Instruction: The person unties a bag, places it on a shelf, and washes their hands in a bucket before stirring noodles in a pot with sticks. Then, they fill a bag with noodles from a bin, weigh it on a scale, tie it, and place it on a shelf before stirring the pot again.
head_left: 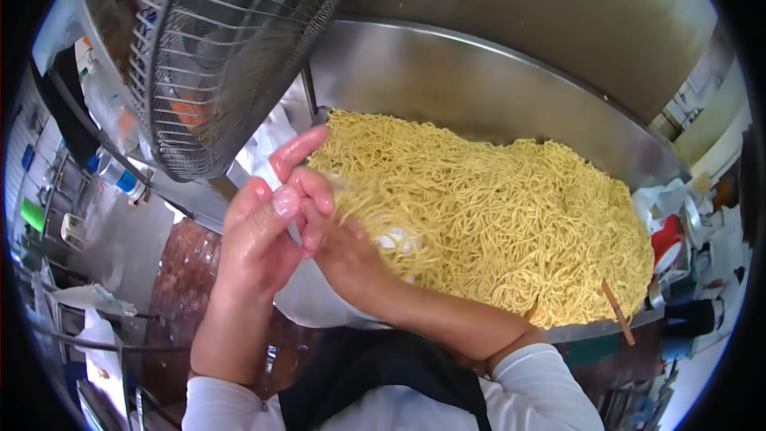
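My left hand (275, 227), wet and shiny, is raised in front of the near left end of a large heap of yellow noodles (495, 215). Its fingers curl in against the thumb, with one finger crooked out above; what they hold, if anything, I cannot make out. Behind it, my right hand (343, 259) reaches across to the left, low over the noodles' edge, its fingers mostly hidden by the left hand. The heap lies in a metal trough (447, 72) with a tall back wall. White patches show through a thin spot near my right hand.
A big caged fan (231, 56) looms close at the upper left. At the heap's right end, a wooden stick (617, 313) pokes over the near edge, beside a red object (669, 243) and white plastic bags (658, 198). Wet brown tiles (187, 271) cover the floor at left.
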Available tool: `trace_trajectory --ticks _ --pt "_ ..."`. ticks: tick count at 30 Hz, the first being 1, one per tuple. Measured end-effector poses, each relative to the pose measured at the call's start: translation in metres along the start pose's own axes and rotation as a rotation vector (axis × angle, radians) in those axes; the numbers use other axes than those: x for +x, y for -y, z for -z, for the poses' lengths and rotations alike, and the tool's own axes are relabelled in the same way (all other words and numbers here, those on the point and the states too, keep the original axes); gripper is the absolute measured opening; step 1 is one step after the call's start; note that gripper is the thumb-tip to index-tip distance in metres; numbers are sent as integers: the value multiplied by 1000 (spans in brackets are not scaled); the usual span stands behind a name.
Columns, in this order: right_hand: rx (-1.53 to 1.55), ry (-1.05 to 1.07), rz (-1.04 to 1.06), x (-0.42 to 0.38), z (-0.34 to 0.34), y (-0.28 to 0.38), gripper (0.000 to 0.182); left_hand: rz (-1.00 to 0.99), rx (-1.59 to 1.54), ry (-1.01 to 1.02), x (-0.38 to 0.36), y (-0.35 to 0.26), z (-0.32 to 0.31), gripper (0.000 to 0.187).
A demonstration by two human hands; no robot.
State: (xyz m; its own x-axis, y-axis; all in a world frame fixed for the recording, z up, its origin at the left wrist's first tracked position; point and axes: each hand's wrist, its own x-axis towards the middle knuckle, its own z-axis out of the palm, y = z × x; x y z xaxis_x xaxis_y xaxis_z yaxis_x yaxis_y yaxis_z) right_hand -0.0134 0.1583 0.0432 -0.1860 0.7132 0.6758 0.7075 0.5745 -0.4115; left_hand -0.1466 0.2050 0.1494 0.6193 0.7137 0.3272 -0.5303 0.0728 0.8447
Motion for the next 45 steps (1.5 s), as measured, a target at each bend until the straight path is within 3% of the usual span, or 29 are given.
trace_trajectory --ticks 1,3,4,6,8,10,13,14,15,16,18,20,21,23,25,26,28,31,35,37,39,41,42,44,45 --pt "-37 13 66 -15 -15 -1 33 16 1 1 -2 21 8 80" --pt "62 474 -103 -46 -45 -16 34 226 300 -405 -3 62 26 84" --pt "63 471 -99 -47 -44 -14 34 110 1018 -154 -2 89 58 89" --pt "144 425 -100 -49 -38 -8 41 408 1491 208 10 105 68 96" --pt "176 448 -112 -58 -33 -5 40 722 1442 293 20 143 41 94" --pt "223 472 -141 -65 -24 -11 40 594 1669 324 28 175 37 91" --pt "305 511 -202 -76 -7 -21 40 748 1533 315 35 198 42 83" --pt "301 498 -210 -77 2 -27 40 585 1484 191 27 205 48 77" --pt "325 690 -121 -76 16 -35 38 425 1427 71 21 210 51 71" --pt "351 884 -27 -74 31 -43 37 393 1403 27 18 202 41 62" --pt "679 811 -264 -62 80 -66 30 392 1354 6 14 190 33 59" --pt "421 644 -579 -36 98 -102 19 352 1367 -27 6 198 42 58" --pt "125 388 -622 -22 84 -125 17 353 1370 -39 2 201 45 58" --pt "-123 226 -613 7 43 -170 18 180 1324 -34 0 203 49 49" --pt "-287 478 -558 16 -13 -198 19 134 1262 -64 -1 197 47 42" --pt "-285 480 -552 14 -31 -206 19 99 1194 -87 -2 193 46 36" --pt "-445 876 -523 11 -51 -202 23 102 1095 -185 -8 187 48 30" --pt "-431 920 -567 24 -32 -197 26 120 887 -344 -23 166 49 21" --pt "-218 332 -568 29 34 -203 27 163 630 -405 -53 119 41 16" --pt "240 84 -775 42 78 -202 29 225 568 -379 -66 95 43 18" --pt "422 -210 -880 57 146 -158 27 239 548 -347 -81 82 52 29" --pt "637 -449 -808 48 206 -136 28 142 536 -400 -97 79 66 31" --pt "596 -492 -817 44 234 -119 28 124 574 -402 -99 69 70 32" --pt "988 -804 -731 25 281 -83 29 14 422 -327 -98 74 102 37" --pt "937 -853 -734 9 298 -76 29 -13 434 -342 -93 73 106 34"
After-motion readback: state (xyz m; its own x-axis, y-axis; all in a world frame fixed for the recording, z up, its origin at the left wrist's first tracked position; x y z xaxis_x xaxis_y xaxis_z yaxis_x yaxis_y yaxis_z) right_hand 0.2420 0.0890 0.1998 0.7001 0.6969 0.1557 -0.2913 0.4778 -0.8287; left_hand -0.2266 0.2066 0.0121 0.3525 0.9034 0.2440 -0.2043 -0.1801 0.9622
